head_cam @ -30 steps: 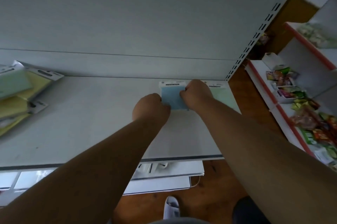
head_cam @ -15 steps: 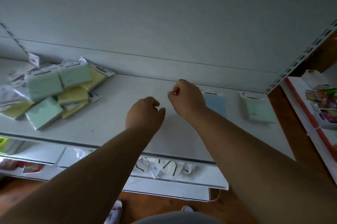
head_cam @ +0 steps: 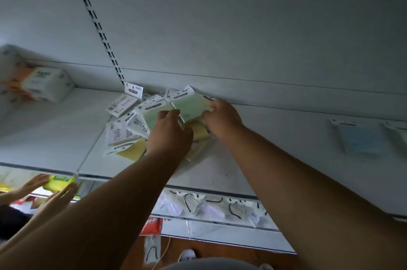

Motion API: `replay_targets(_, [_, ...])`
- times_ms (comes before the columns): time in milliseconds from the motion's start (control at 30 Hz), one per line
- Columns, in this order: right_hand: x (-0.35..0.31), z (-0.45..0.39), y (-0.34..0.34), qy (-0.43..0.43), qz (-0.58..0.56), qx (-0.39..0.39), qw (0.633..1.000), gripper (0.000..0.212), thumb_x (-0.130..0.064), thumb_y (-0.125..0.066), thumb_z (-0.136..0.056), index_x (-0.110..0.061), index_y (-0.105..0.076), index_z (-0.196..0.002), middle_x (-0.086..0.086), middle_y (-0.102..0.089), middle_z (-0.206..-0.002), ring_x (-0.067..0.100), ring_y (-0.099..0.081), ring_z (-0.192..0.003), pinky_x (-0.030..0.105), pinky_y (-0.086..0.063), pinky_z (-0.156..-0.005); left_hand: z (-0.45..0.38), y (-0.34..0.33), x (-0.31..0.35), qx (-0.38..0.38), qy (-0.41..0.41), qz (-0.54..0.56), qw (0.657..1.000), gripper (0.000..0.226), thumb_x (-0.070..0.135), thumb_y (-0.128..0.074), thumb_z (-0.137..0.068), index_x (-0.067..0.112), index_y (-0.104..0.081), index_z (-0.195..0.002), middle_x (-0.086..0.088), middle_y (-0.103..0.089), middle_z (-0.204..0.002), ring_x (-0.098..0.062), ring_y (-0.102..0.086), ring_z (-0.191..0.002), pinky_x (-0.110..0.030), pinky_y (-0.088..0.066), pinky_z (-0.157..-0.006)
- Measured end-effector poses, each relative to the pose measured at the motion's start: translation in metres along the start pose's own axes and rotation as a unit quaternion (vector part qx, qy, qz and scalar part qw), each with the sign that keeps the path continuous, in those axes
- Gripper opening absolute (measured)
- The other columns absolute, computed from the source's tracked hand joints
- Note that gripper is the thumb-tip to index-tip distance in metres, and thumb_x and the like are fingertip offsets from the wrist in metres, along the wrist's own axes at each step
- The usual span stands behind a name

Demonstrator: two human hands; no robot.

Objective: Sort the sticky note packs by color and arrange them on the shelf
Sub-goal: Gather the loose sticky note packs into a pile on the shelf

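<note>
Shelf [head_cam: 253,159]: both hands [head_cam: 169,135] [head_cam: 222,120] grasp green pack [head_cam: 189,107].

Retail shop, prob. a small general/stationery store. White metal gondola shelf [head_cam: 55,135] w/ slotted upright rail [head_cam: 97,25] on the back panel, std shop fixture. Packaged goods w/ hang-tab headers: pile of sticky note packs [head_cam: 154,120], plus a blue pack [head_cam: 363,140] laid out further right. Wrapped tissue packs [head_cam: 47,85] at far left. Lower tier holds bagged items [head_cam: 211,206] in clear sleeves and a red packet [head_cam: 152,225]. Another person's hands [head_cam: 39,184] handle a yellow pack [head_cam: 58,182] at lower left. Wood floor [head_cam: 220,250] below.
</note>
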State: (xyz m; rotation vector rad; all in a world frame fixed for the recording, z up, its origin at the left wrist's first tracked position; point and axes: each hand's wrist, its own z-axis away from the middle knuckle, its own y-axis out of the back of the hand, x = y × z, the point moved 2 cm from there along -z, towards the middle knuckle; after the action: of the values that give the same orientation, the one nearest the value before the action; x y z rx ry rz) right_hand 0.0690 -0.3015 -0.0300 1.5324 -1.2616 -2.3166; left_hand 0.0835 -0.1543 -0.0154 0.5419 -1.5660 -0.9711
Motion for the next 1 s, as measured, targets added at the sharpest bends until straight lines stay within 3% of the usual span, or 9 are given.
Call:
replay_targets(100, [-0.013, -0.006, -0.012, -0.026, 0.002, 0.010, 1.000, 0.030, -0.029, -0.057, -0.084, -0.010, -0.062, -0.107, 0.012, -0.066, -0.107, 0.031, -0.063, -0.102, 0.028, -0.041, -0.072, -0.008, -0.002, -0.005, -0.054, -0.001, -0.017, 0.998, 0.055, 0.026, -0.059, -0.085, 0.018, -0.049, -0.139, 0.000, -0.042, -0.144, -0.029, -0.055, -0.121, -0.038, -0.044, -0.095])
replay_targets(233, [-0.009, -0.010, -0.013, -0.140, -0.152, 0.045, 0.977, 0.041, -0.033, -0.072, -0.072, -0.005, -0.069, -0.101, 0.015, -0.072, -0.092, 0.031, -0.070, -0.077, 0.031, -0.051, -0.059, -0.012, 0.003, -0.012, -0.043, -0.008, 0.018, 0.999, 0.047, 0.028, -0.057, -0.089, 0.018, -0.054, -0.135, 0.000, -0.048, -0.141, -0.028, -0.055, -0.119, -0.035, -0.043, -0.097])
replay_targets(333, [0.002, 0.000, 0.004, -0.132, -0.236, 0.040, 0.962, 0.011, -0.017, -0.071, -0.075, -0.009, -0.065, -0.071, 0.007, -0.057, -0.059, 0.017, -0.047, -0.045, 0.021, -0.034, -0.044, -0.012, 0.001, -0.014, -0.046, 0.007, 0.110, 0.993, 0.034, 0.029, -0.057, -0.092, 0.024, -0.061, -0.125, 0.002, -0.060, -0.128, -0.024, -0.062, -0.108, -0.035, -0.047, -0.097])
replay_targets(467, [0.024, 0.022, 0.034, -0.096, -0.311, 0.021, 0.945, 0.028, -0.008, -0.063, -0.084, -0.015, -0.055, -0.058, 0.005, -0.037, -0.050, 0.011, -0.025, -0.036, 0.017, -0.018, -0.042, -0.011, -0.022, 0.005, -0.068, 0.044, 0.211, 0.974, 0.032, 0.031, -0.061, -0.088, 0.025, -0.057, -0.119, 0.001, -0.069, -0.111, -0.031, -0.069, -0.088, -0.047, -0.057, -0.083])
replay_targets(567, [0.049, 0.033, 0.070, -0.090, -0.288, 0.053, 0.952, 0.025, -0.015, -0.063, -0.083, -0.015, -0.057, -0.058, 0.004, -0.042, -0.049, 0.014, -0.030, -0.038, 0.020, -0.023, -0.041, -0.005, -0.046, 0.036, -0.112, 0.051, 0.236, 0.964, 0.018, 0.025, -0.060, -0.090, 0.020, -0.061, -0.108, 0.001, -0.072, -0.092, -0.026, -0.065, -0.069, -0.037, -0.057, -0.069])
replay_targets(700, [0.103, 0.036, 0.124, -0.096, -0.215, 0.133, 0.963, 0.018, -0.032, -0.068, -0.080, -0.018, -0.062, -0.071, -0.001, -0.057, -0.060, 0.015, -0.042, -0.048, 0.024, -0.030, -0.049, 0.009, -0.085, 0.085, -0.154, 0.013, 0.256, 0.954, 0.010, 0.022, -0.063, -0.089, 0.022, -0.065, -0.099, 0.005, -0.073, -0.079, -0.016, -0.050, -0.055, -0.029, -0.042, -0.058])
replay_targets(867, [0.170, 0.029, 0.170, -0.127, -0.090, 0.145, 0.977, 0.011, -0.029, -0.070, -0.082, -0.022, -0.065, -0.089, 0.001, -0.068, -0.092, 0.020, -0.063, -0.078, 0.034, -0.054, -0.069, 0.049, -0.132, 0.135, -0.171, -0.043, 0.155, 0.972, 0.009, 0.031, -0.063, -0.088, 0.032, -0.060, -0.096, 0.010, -0.069, -0.079, -0.011, -0.063, -0.069, -0.026, -0.048, -0.058])
replay_targets(933, [0.188, 0.022, 0.183, -0.127, -0.055, 0.136, 0.981, 0.010, -0.028, -0.069, -0.081, -0.024, -0.063, -0.087, 0.002, -0.068, -0.096, 0.023, -0.064, -0.086, 0.038, -0.056, -0.075, 0.059, -0.146, 0.154, -0.168, -0.059, 0.133, 0.975, 0.010, 0.032, -0.061, -0.089, 0.032, -0.058, -0.099, 0.011, -0.067, -0.079, -0.008, -0.062, -0.069, -0.023, -0.047, -0.056])
replay_targets(1000, [0.198, 0.012, 0.193, -0.123, -0.064, 0.141, 0.980, 0.014, -0.026, -0.071, -0.078, -0.023, -0.061, -0.088, 0.002, -0.066, -0.096, 0.024, -0.063, -0.086, 0.032, -0.052, -0.069, 0.060, -0.156, 0.168, -0.155, -0.054, 0.116, 0.980, 0.012, 0.031, -0.059, -0.091, 0.031, -0.058, -0.103, 0.011, -0.067, -0.082, -0.007, -0.061, -0.070, -0.022, -0.044, -0.055])
